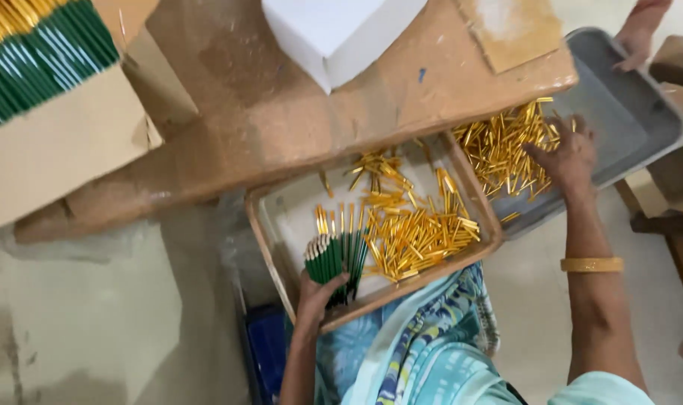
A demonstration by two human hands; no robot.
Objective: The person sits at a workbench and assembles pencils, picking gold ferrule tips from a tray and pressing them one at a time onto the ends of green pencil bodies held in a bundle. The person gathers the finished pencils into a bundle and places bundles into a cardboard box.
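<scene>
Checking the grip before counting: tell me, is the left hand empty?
No, the left hand grips a bundle of green pencils over the wooden tray.

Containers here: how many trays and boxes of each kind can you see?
Wooden tray: 1
Grey metal tray: 1
White box: 1
Cardboard box of green sticks: 1
Total: 4

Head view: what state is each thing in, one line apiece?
left hand: closed around the green bundle.
green bundle: held upright over the wooden tray.
right hand: fingers spread on the gold pieces.
wooden tray: partly filled.
grey tray: gold pieces heaped at one end.
white box: closed.
</scene>
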